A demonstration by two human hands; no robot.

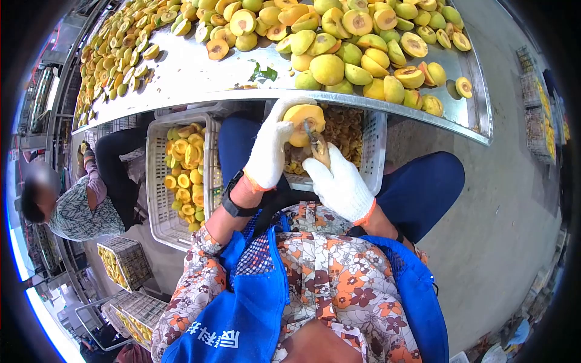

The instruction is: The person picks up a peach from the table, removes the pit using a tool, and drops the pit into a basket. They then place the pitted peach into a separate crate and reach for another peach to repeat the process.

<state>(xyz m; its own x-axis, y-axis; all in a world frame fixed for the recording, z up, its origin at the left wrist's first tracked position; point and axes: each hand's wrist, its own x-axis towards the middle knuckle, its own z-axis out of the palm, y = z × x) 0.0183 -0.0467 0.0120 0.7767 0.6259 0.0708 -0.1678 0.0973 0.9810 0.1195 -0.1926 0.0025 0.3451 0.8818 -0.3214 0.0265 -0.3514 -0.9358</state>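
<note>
My left hand [270,147], in a white knitted glove, is closed around a yellow peach half [301,115], cut face toward me. My right hand [341,186], gloved the same way, grips a pitting knife [319,148] by its short wooden handle. The knife's metal tip touches the middle of the cut face, at the pit. Below both hands, a grey crate [376,151] holds brown pits and scraps [348,128]. To the left, a white crate [156,209] contains hollowed peach halves [186,172].
A metal table [200,72] crosses in front, heaped with cut peaches [363,45] and bearing some green leaves [263,73]. A co-worker [85,199] sits at the left. More crates stand at lower left [130,260] and far right [535,115].
</note>
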